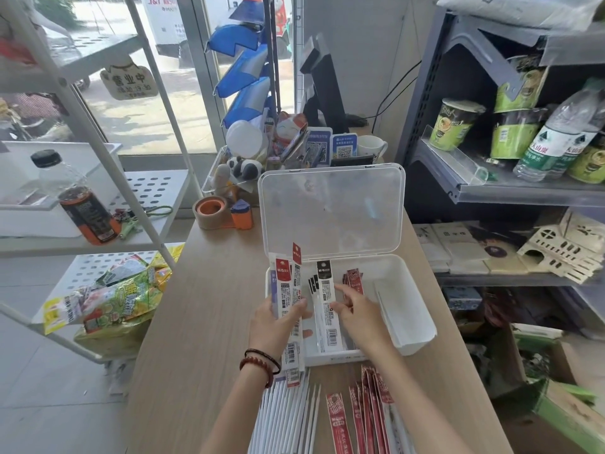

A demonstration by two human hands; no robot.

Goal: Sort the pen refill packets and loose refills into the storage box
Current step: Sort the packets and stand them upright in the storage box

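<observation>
Storage box (397, 273) sits mid-desk (196, 322), lid (330, 208) stood up at 12. We read the step as filing pkts by colour; job looks well short of done.

L hand (278, 326): grip closed round a fan of red-header packets (284, 290), held upright over the box's 9 o'clock edge.
R hand (358, 317): grip narrow, appears to pinch the black-header packet (325, 309) at its 3 o'clock edge. That pkt lies lengthwise in the box.
Dark-red packets (355, 279) are in the box, at 12 of R hand. White insert (409, 326) takes the box's 3 o'clock side, tilted out over the rim.

Not yet in: loose refills (284, 414) at 6–7 o'clock of the box and red packet pile (370, 411) at 5 o'clock, both on the desk.

Risks, as we judge:
- L fan is uneven and its lower ends hang past the box's front wall. A slack grip could let pkts slide down onto the loose refills and mix.
- Black-header pkt is slick film held at one edge only, so it may skew across its neighbours.
- Insert sits crooked; a nudge from R wrist could tip it out.
- Loose refills are thin and lie under both forearms; a sweep could scatter them.

Writing: "M&G" on red and black headers. Barcodes at pkt lower ends; small print unreadable. Window sign (129, 81) at 10 o'clock, seen from behind: 营业中, hours below, digits unsure. QR cards (343, 149) behind lid. Water bottle (556, 139) at 2 o'clock: part label 夫山泉.
</observation>
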